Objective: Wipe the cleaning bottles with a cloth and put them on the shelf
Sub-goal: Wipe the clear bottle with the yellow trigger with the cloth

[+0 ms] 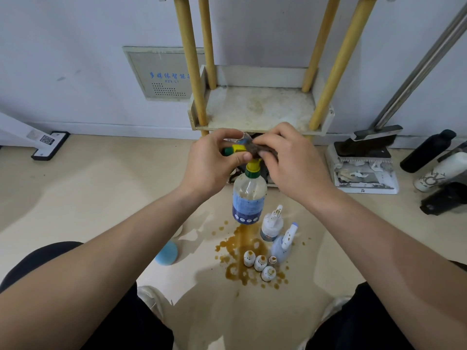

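Note:
A clear spray bottle [249, 198] with a blue label and a yellow-green trigger head hangs above the floor. My left hand [212, 162] grips its trigger head. My right hand [293, 162] presses a dark, dirty cloth [262, 149] against the back of that head. On the floor below stand a white spray bottle [271, 224], a pale blue spray bottle [284, 245] and several small stained white bottles [260, 263]. The shelf [257, 107], with yellow posts and a stained white board, stands just behind my hands.
A brown spill [240, 251] spreads on the floor around the small bottles. A blue sponge [166, 253] lies to the left. A dustpan with a broom [364, 162] and dark and white bottles [434, 168] stand at the right. My knees frame the bottom.

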A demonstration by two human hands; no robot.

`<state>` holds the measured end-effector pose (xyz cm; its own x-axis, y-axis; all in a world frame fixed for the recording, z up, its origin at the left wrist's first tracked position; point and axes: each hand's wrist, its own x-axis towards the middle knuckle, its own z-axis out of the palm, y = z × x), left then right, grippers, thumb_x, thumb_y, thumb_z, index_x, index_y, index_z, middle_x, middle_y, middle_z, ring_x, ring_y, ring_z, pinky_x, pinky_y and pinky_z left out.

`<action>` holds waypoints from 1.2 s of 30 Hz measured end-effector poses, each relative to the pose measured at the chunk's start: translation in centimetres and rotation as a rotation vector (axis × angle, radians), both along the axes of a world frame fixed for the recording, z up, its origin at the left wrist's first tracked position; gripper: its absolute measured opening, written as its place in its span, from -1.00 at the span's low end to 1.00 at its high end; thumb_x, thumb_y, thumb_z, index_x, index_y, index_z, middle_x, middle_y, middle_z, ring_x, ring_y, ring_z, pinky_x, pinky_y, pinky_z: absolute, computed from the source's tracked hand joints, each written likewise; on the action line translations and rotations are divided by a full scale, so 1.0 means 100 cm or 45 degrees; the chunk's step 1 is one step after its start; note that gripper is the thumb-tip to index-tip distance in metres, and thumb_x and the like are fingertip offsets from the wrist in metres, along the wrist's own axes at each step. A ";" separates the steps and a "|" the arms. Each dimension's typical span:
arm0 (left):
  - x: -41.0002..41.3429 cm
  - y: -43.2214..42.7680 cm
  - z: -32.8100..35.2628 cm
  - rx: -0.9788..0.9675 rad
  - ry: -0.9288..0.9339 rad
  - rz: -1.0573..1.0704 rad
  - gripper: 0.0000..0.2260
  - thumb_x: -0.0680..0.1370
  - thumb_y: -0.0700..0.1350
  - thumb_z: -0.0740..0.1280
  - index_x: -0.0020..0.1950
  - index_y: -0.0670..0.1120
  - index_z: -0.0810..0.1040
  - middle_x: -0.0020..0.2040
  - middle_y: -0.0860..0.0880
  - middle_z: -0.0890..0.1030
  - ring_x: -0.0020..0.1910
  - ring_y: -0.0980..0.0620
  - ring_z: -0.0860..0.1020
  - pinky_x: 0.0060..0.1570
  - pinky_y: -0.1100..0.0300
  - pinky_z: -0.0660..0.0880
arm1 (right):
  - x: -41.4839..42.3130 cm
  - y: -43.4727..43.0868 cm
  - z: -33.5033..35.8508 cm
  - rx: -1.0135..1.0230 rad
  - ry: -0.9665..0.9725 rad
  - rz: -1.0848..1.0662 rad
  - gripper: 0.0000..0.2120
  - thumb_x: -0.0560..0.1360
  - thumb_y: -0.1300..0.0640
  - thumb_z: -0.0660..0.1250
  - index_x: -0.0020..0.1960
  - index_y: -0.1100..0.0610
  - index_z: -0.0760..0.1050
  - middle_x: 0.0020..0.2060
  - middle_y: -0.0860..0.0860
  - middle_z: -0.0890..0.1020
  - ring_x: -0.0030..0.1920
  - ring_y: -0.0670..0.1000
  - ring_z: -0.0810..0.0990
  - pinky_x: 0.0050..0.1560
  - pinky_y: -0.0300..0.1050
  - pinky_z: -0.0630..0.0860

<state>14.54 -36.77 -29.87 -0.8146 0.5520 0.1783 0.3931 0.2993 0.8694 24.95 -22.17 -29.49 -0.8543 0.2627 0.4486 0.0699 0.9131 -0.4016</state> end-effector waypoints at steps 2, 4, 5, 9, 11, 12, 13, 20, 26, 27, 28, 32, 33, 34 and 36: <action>-0.002 -0.001 -0.002 0.005 -0.003 0.025 -0.65 0.44 -0.09 0.59 0.20 -0.06 0.66 -0.04 0.08 0.72 -0.06 0.20 0.68 0.03 0.23 0.61 | 0.002 0.010 -0.007 -0.058 -0.082 -0.089 -0.78 0.57 0.16 0.38 0.20 0.04 0.64 -0.02 -0.04 0.51 -0.02 0.00 0.54 -0.10 -0.13 0.42; -0.001 -0.002 -0.001 -0.025 0.033 0.040 -0.70 0.46 -0.07 0.57 0.17 -0.03 0.68 -0.01 0.14 0.69 0.01 0.19 0.66 0.10 0.21 0.60 | 0.004 0.017 -0.012 -0.156 -0.109 -0.219 -0.80 0.55 0.15 0.38 0.17 0.04 0.64 -0.02 -0.06 0.53 -0.01 -0.04 0.52 -0.09 -0.18 0.35; -0.001 -0.001 -0.001 -0.029 0.040 0.051 -0.72 0.47 -0.06 0.56 0.16 -0.03 0.69 -0.01 0.16 0.67 0.02 0.18 0.66 0.12 0.18 0.60 | 0.005 0.018 -0.014 -0.198 -0.091 -0.271 -0.81 0.55 0.15 0.38 0.16 0.05 0.63 0.00 -0.05 0.55 0.01 -0.02 0.53 -0.07 -0.19 0.35; -0.006 -0.001 0.003 0.022 -0.011 0.124 -0.79 0.46 -0.04 0.57 0.07 -0.03 0.72 -0.10 0.09 0.72 -0.08 0.11 0.68 0.03 0.07 0.63 | 0.004 0.006 -0.017 -0.386 -0.006 -0.357 -0.85 0.56 0.14 0.38 0.12 0.07 0.52 0.00 -0.08 0.54 -0.03 -0.07 0.48 -0.15 -0.40 0.29; -0.006 0.000 0.006 0.054 -0.035 0.160 -0.80 0.44 -0.04 0.58 0.03 -0.02 0.72 -0.17 0.07 0.71 -0.14 0.09 0.68 -0.01 0.06 0.64 | 0.003 -0.007 -0.024 -0.427 -0.075 -0.229 -0.84 0.55 0.14 0.39 0.10 0.07 0.47 0.01 -0.06 0.52 -0.03 -0.05 0.49 -0.11 -0.25 0.33; -0.006 0.001 0.007 0.070 -0.044 0.175 -0.82 0.44 -0.03 0.59 0.00 0.00 0.72 -0.20 0.07 0.71 -0.15 0.08 0.68 -0.02 0.06 0.63 | 0.003 -0.013 -0.029 -0.417 -0.123 -0.138 -0.82 0.55 0.15 0.39 0.10 0.06 0.45 0.02 -0.05 0.48 -0.02 -0.05 0.48 -0.10 -0.23 0.34; -0.006 0.002 0.009 0.091 -0.057 0.188 -0.85 0.43 -0.03 0.59 -0.03 0.02 0.72 -0.21 0.08 0.71 -0.16 0.07 0.68 -0.03 0.06 0.64 | 0.003 -0.017 -0.033 -0.384 -0.165 -0.063 -0.80 0.54 0.16 0.40 0.11 0.06 0.43 0.04 -0.07 0.44 -0.03 -0.06 0.44 -0.12 -0.26 0.34; -0.012 -0.004 0.015 0.166 -0.194 0.199 -0.87 0.41 -0.03 0.60 -0.11 0.04 0.70 -0.20 -0.02 0.73 -0.16 0.01 0.72 0.00 -0.02 0.66 | 0.002 -0.007 -0.046 -0.377 -0.267 -0.061 -0.81 0.57 0.18 0.36 0.17 0.08 0.50 0.01 -0.07 0.44 -0.01 -0.06 0.42 -0.04 -0.17 0.31; -0.012 -0.003 0.013 0.193 -0.223 0.225 -0.85 0.42 -0.01 0.58 -0.07 0.00 0.72 -0.19 -0.10 0.73 -0.12 -0.10 0.71 -0.01 -0.11 0.65 | 0.000 -0.017 -0.045 -0.436 -0.157 -0.096 -0.86 0.54 0.22 0.37 0.09 0.08 0.55 -0.04 -0.08 0.49 -0.06 -0.13 0.43 -0.11 -0.41 0.33; -0.013 -0.003 0.012 0.195 -0.228 0.229 -0.85 0.41 -0.01 0.58 -0.08 0.01 0.72 -0.18 -0.10 0.73 -0.12 -0.12 0.71 -0.01 -0.13 0.65 | 0.001 -0.020 -0.046 -0.431 -0.136 -0.085 -0.85 0.53 0.22 0.39 0.09 0.08 0.56 -0.04 -0.09 0.49 -0.07 -0.13 0.44 -0.10 -0.41 0.35; -0.013 -0.004 0.012 0.197 -0.231 0.227 -0.85 0.40 0.00 0.58 -0.08 0.01 0.72 -0.18 -0.10 0.73 -0.12 -0.12 0.71 -0.01 -0.14 0.65 | 0.002 -0.023 -0.046 -0.430 -0.120 -0.066 -0.85 0.53 0.21 0.41 0.09 0.08 0.57 -0.05 -0.10 0.49 -0.06 -0.12 0.47 -0.07 -0.36 0.39; -0.015 -0.006 0.014 0.220 -0.244 0.220 -0.82 0.37 0.04 0.57 -0.09 0.01 0.73 -0.19 -0.08 0.73 -0.12 -0.11 0.72 -0.01 -0.14 0.65 | 0.003 -0.025 -0.043 -0.474 -0.070 -0.022 -0.84 0.49 0.20 0.48 0.06 0.07 0.61 -0.06 -0.12 0.54 -0.08 -0.12 0.52 -0.03 -0.32 0.46; -0.016 -0.006 0.015 0.227 -0.248 0.226 -0.82 0.37 0.04 0.57 -0.09 0.02 0.73 -0.19 -0.08 0.73 -0.12 -0.11 0.72 -0.01 -0.13 0.66 | 0.002 -0.025 -0.042 -0.512 -0.045 -0.040 -0.84 0.50 0.19 0.47 0.06 0.06 0.61 -0.06 -0.11 0.56 -0.09 -0.12 0.53 -0.05 -0.33 0.45; -0.015 -0.006 0.016 0.237 -0.254 0.233 -0.83 0.38 0.03 0.58 -0.09 0.02 0.73 -0.19 -0.07 0.73 -0.12 -0.11 0.72 0.00 -0.12 0.66 | 0.001 -0.025 -0.042 -0.565 -0.021 -0.072 -0.85 0.50 0.18 0.47 0.06 0.05 0.60 -0.07 -0.10 0.59 -0.09 -0.12 0.56 -0.08 -0.32 0.46; -0.014 -0.005 0.018 0.266 -0.267 0.245 -0.86 0.39 0.01 0.58 -0.11 0.04 0.72 -0.21 -0.08 0.72 -0.12 -0.12 0.71 0.01 -0.11 0.65 | -0.001 -0.023 -0.042 -0.703 0.027 -0.157 -0.82 0.51 0.14 0.47 0.10 0.01 0.58 -0.05 -0.10 0.65 -0.07 -0.14 0.62 -0.07 -0.28 0.51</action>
